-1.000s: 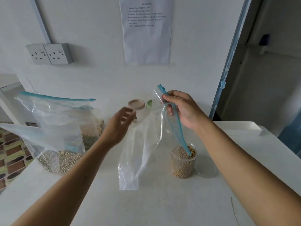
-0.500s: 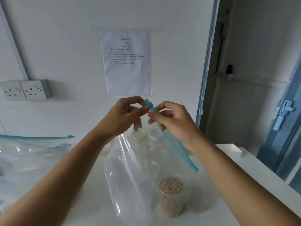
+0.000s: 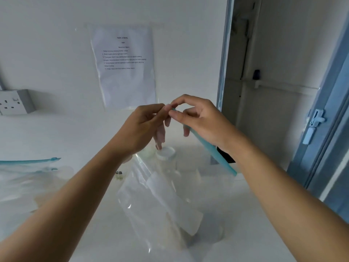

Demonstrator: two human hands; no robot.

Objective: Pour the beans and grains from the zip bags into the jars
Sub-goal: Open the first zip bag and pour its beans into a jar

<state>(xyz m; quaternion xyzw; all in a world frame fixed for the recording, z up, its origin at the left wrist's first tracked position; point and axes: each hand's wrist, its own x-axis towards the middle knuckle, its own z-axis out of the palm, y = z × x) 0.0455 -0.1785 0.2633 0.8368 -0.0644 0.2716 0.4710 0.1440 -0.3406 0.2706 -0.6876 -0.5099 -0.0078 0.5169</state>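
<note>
Head view, hands [image 3: 143, 127] [image 3: 204, 122] pinch zip bag [image 3: 151, 197] edge

wall sheet [image 3: 123, 67] | heading: "TASK & GOAL" | numbered lines below: too blurred to read

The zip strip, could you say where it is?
Head view, centre: the zip strip slants down-right from where left hand and right hand pinch it.

A plain indoor workroom: white table [image 3: 90, 242], taped instruction sheet [image 3: 124, 67], wall sockets [image 3: 13, 102], blue door frame [image 3: 225, 53].
</note>
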